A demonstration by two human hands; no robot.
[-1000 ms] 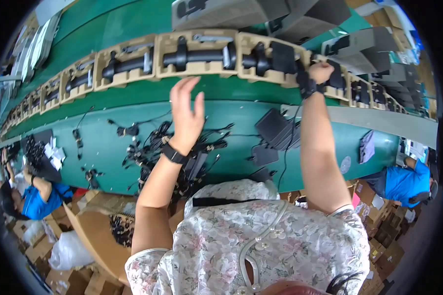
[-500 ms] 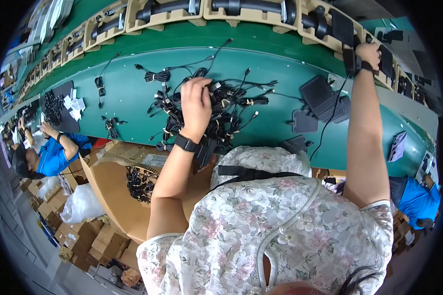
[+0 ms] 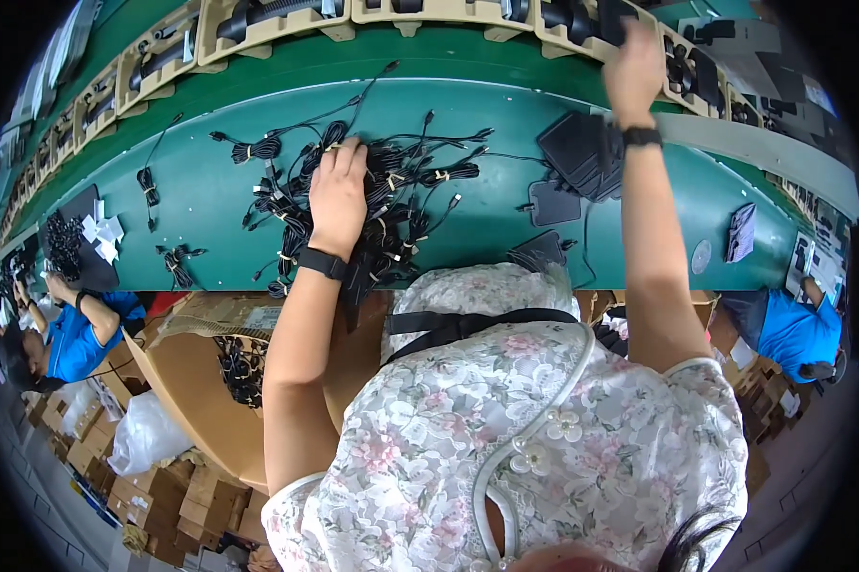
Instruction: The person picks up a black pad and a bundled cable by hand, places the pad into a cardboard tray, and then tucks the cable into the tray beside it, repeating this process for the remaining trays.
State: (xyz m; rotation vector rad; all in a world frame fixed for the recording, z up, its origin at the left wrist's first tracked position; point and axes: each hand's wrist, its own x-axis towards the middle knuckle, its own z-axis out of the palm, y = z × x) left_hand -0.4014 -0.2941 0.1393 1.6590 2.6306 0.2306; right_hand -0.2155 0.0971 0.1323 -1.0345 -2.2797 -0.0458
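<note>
The green tabletop point(image 3: 486, 224) runs from side to side; beyond its far edge stands a row of tan trays point(image 3: 439, 17) with black parts in them. Below the near edge, left of the middle, is an open cardboard box point(image 3: 177, 372).

A heap of black cables point(image 3: 384, 191) spreads from the tabletop's middle to its near edge; right of it, toward the far edge, lies a stack of flat black pads point(image 3: 572, 153). The pads look light, stiff and smooth, best taken by opposite edges.

The right hand point(image 3: 636, 71) is beyond the far edge, by a tray; it is blurred, so I cannot tell whether it grasps anything. The left hand point(image 3: 338, 191) rests on the heap, fingers bent; whether they grip a bundle is hidden. Each bundle seems light, limp and apt to snag, best held at its pale tie point(image 3: 441, 175).
</note>
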